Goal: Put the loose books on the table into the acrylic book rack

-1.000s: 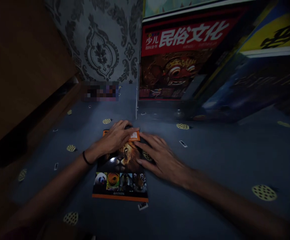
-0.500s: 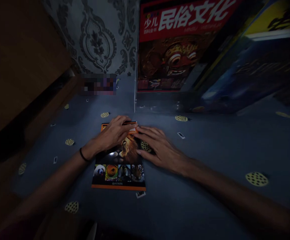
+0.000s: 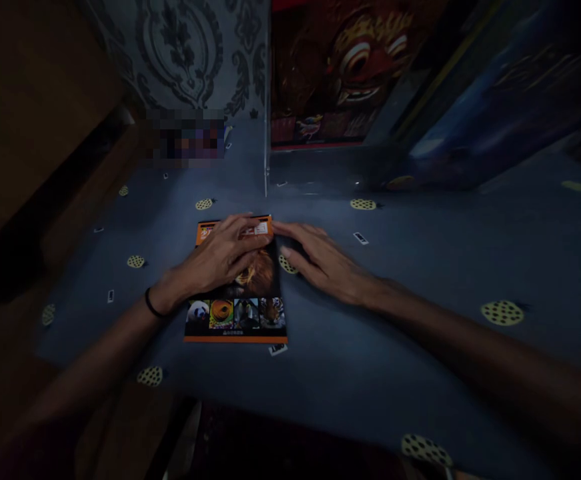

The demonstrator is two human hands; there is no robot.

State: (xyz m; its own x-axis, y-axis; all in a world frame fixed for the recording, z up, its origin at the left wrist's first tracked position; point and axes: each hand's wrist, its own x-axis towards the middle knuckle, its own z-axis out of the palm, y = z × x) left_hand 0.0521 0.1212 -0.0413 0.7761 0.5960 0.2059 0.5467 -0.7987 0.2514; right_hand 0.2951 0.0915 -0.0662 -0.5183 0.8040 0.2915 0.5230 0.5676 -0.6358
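Note:
A small book (image 3: 257, 319) with an orange-edged dark cover lies flat on the table, showing a lion and several small animal pictures below it. Across the upper part of the cover my left hand (image 3: 223, 250) rests flat with its fingers stretched out, hiding much of the lion and title. My right hand (image 3: 327, 261) is beside the book on the right; its fingertips are at the upper right edge, and its thumb is apart from the fingers. A dark band circles my left wrist.
Larger books, one with a red mask cover (image 3: 355, 67) and a blue one (image 3: 470, 127), stand behind clear plastic at the back. The blue tablecloth (image 3: 360, 373) has pineapple prints. Brown wood (image 3: 35, 93) borders the left, and a blurred patch (image 3: 185, 140) covers something near the patterned wall.
The view has tipped downward, so everything sits higher in the picture. My left hand lies a little lower across the lion. The fingers of my right hand have drawn closer together at the book's edge.

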